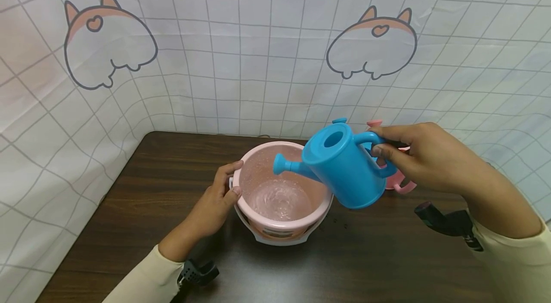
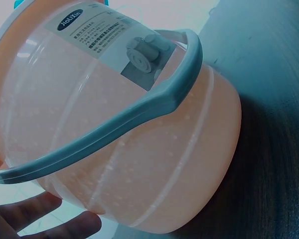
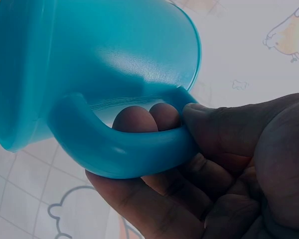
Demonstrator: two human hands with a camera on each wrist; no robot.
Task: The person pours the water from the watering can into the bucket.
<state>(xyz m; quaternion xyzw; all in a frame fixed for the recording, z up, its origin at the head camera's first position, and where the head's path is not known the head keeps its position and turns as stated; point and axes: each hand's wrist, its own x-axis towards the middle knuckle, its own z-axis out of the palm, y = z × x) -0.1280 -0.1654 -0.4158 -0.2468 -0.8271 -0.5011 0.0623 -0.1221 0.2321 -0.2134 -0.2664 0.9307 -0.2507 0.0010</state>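
Observation:
A pink bucket with swirling, bubbly water in it stands on the table. My left hand holds its left rim, thumb and a finger at the edge; in the left wrist view two other fingers extend beside the wall. The pale bucket handle hangs down the side. My right hand grips a blue watering can by its handle, fingers curled through the loop. The can leans left, its spout head over the bucket's opening.
Behind the held can, a pink watering can is partly hidden. A second blue spout head and a pink one show near the table's back edge. A gridded cloth hangs behind the dark wooden table. Small drops lie right of the bucket.

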